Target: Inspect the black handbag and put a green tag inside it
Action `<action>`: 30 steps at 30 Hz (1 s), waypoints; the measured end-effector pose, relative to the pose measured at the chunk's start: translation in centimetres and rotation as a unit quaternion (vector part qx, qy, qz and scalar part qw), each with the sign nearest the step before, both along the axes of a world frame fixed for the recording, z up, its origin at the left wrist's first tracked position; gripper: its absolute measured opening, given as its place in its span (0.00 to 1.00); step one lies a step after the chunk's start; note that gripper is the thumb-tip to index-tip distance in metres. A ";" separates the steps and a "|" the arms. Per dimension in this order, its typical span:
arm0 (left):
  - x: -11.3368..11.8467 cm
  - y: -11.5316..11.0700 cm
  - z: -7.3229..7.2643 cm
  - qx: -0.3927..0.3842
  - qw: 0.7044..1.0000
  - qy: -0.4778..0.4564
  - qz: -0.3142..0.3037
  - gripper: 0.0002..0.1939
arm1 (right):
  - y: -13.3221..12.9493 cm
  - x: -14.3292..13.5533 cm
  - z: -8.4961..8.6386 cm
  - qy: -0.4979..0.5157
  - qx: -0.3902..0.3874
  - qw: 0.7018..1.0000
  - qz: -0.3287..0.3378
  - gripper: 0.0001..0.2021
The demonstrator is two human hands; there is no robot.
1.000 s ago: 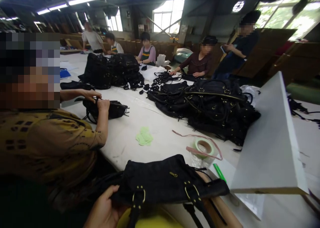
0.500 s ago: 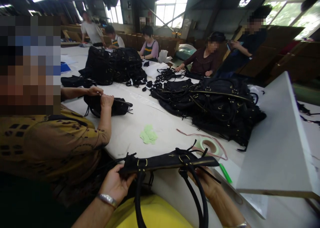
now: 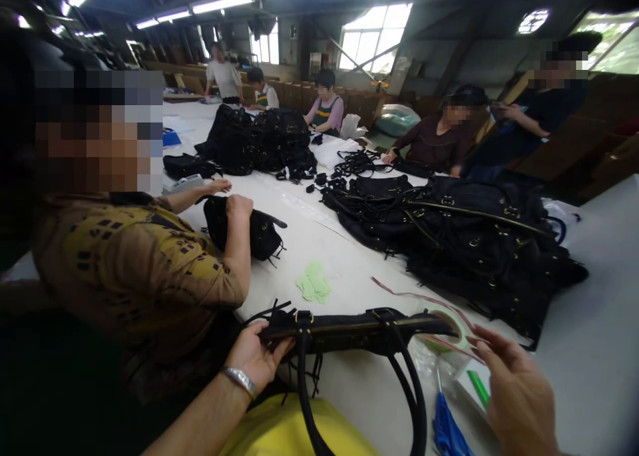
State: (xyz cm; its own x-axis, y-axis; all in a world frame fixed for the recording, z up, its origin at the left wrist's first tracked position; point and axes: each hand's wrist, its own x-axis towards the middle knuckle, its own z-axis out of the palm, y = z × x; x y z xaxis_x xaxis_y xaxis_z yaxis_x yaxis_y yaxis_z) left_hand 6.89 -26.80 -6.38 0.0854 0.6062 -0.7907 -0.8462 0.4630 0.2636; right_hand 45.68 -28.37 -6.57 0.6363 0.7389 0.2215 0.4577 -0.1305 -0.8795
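Left hand point(image 3: 254, 356), fingers curled shut on the near end of a black handbag point(image 3: 349, 329), thumb on top of its rim; a metal bracelet point(image 3: 240, 380) sits at the wrist. The bag is held edge-on above the near edge of the white table point(image 3: 589, 349), its two looped handles point(image 3: 414, 389) hanging down toward the yellow lap below. Right hand point(image 3: 519, 396), fingers spread and holding nothing — half a second ago it supported the bag's far end from beneath; now it has let go and hovers just beside the tape roll point(image 3: 452, 333), with a green marker point(image 3: 479, 386) and a blue-handled tool point(image 3: 446, 429) close under it. The white board that stood at the right a moment ago is gone from view. Judged from this, the bag now hangs from one hand alone while the free hand goes among the tools. Beyond: green paper scraps point(image 3: 314, 284), a heap of finished black bags point(image 3: 479, 243), and a co-worker's hands on another bag point(image 3: 249, 229).
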 end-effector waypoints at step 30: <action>0.2 -1.7 -0.8 0.032 0.994 0.105 -0.002 0.07 | 11.0 -7.0 6.9 -0.168 -0.020 0.906 0.388 0.16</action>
